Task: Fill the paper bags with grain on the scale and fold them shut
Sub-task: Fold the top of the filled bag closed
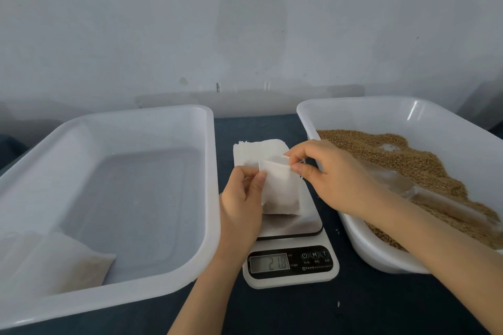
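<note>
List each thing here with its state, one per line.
Small white paper bag: on scale, top pinched by both hands.
White digital scale: on, display lit.
Left white plastic tub: holds filled bags.
Right white plastic tub: holds brown grain, clear scoop.
Left hand: pinching bag.
Right hand: pinching bag.
</note>
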`<action>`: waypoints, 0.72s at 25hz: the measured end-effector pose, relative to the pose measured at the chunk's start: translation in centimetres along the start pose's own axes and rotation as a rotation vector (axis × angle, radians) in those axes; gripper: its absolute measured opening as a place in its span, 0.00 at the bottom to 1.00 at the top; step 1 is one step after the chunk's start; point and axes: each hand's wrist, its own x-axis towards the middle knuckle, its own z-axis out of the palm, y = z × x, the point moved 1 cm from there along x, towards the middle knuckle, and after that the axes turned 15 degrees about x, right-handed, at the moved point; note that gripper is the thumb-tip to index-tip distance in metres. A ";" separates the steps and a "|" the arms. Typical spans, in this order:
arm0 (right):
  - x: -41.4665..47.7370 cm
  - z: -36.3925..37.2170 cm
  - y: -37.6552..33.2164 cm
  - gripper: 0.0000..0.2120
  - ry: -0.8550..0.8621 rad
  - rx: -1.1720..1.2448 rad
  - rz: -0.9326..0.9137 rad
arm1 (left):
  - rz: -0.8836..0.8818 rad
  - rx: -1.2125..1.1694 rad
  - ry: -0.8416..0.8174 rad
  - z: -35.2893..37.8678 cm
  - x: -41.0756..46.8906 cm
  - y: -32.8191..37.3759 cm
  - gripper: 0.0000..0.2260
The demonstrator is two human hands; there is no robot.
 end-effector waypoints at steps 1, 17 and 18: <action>0.0 0.1 -0.1 0.07 -0.013 -0.001 0.006 | 0.005 0.007 -0.012 0.0 0.0 0.0 0.04; -2.2 -11.0 11.1 0.19 -0.126 -0.655 0.735 | 0.102 -0.013 -0.088 -0.1 -0.1 0.8 0.12; -2.1 -10.6 10.9 0.17 -0.119 -0.661 0.688 | 0.106 -0.009 -0.083 -0.2 0.0 0.8 0.12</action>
